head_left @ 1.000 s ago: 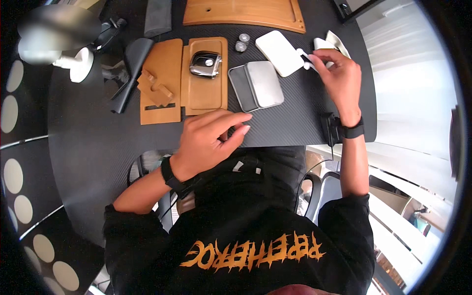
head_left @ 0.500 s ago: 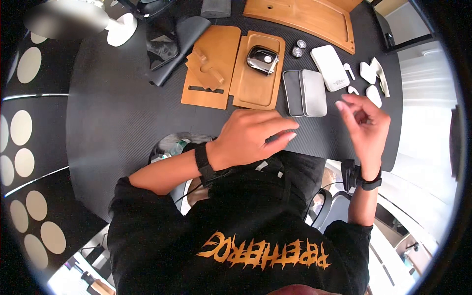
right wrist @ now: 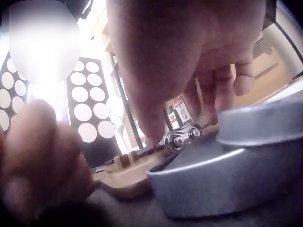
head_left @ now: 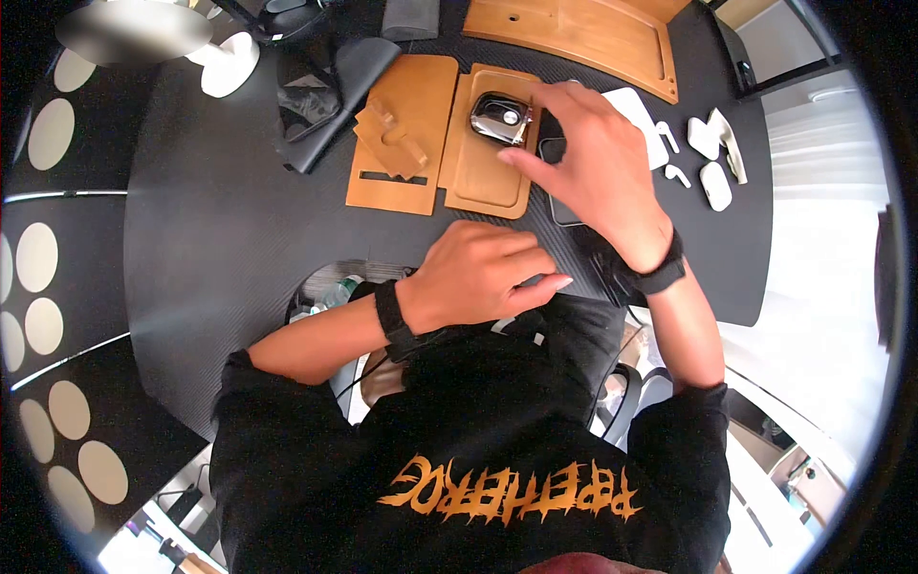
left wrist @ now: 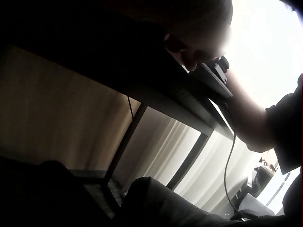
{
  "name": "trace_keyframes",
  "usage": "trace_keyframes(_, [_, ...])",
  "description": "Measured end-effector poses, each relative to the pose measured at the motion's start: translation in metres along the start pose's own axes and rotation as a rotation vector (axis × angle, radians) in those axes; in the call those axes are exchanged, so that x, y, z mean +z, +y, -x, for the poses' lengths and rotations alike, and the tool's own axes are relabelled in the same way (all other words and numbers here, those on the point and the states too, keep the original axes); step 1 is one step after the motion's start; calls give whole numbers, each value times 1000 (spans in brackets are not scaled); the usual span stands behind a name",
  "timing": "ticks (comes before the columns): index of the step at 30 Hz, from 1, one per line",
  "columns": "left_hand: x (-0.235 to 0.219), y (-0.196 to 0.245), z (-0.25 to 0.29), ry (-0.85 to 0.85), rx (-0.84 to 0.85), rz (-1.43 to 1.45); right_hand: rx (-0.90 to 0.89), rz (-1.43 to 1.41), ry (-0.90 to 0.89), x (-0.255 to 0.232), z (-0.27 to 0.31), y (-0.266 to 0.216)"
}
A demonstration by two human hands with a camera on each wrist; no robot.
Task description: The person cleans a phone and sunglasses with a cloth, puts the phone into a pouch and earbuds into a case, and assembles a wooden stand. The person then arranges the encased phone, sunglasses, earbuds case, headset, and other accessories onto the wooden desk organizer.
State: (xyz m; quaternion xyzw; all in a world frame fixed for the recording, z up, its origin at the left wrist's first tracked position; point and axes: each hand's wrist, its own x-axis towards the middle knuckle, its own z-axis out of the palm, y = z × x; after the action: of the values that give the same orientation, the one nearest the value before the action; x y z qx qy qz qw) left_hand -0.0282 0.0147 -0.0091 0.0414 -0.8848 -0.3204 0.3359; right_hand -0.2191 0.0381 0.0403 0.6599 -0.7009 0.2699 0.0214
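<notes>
My right hand (head_left: pixel 607 163) reaches over the metal tin, thumb and fingers spread apart either side of the near end of a shiny black-and-chrome gadget (head_left: pixel 499 117). That gadget lies in a shallow wooden tray (head_left: pixel 464 187); the right wrist view shows its two round chrome studs (right wrist: pixel 179 141). Below the hand, the open tin (right wrist: pixel 199 187) has its lid (right wrist: pixel 260 125) resting across it; in the head view the hand hides most of both. My left hand (head_left: pixel 483 273) rests at the table's front edge, fingers loosely curled, holding nothing.
Right of the hand lie a white box (head_left: pixel 643 115), white earbuds (head_left: pixel 677 175), a white earbud case (head_left: pixel 715 186) and other small white pieces. Left of the tray are a wooden board (head_left: pixel 421 86) and a dark folded pouch (head_left: pixel 359 81). A larger wooden tray (head_left: pixel 574 33) stands behind.
My right hand has left the earbuds on the right and moved left over the tin to the gadget. The left hand stays near the table edge. The head view has shifted.
</notes>
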Motion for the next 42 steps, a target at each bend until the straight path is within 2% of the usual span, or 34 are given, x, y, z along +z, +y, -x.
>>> trace_keyframes(7, [-1, -1, 0, -6, -20, -1, 44, -66, -59, 4, -4, 7])
trace_keyframes(13, [-1, 0, -1, -12, -20, 6, 77, -76, 16, -29, 10, 17])
trace_keyframes(14, [-2, -1, -2, -13, -11, -4, 138, -125, -14, -39, 15, 17])
trace_keyframes(16, [-1, -2, -1, -9, -7, -12, 173, -156, -27, -56, 29, 24])
trace_keyframes(25, [2, -4, 2, -34, -1, -34, 486, -125, 127, -102, 139, 57])
trace_keyframes(32, [4, 0, -1, -2, 11, -38, 639, -70, 174, -102, 190, 67])
trace_keyframes(36, [3, -1, 0, -28, 22, -57, 657, -120, 242, -91, 201, 72])
trace_keyframes(39, [1, 2, -2, -26, -34, -17, 688, -201, 283, -82, 204, 77])
trace_keyframes(41, [-5, 8, -12, 13, -174, 57, 641, -166, 331, -81, 204, 79])
trace_keyframes(42, [-10, 11, -19, 11, -171, 51, 639, -172, 335, -80, 204, 79])
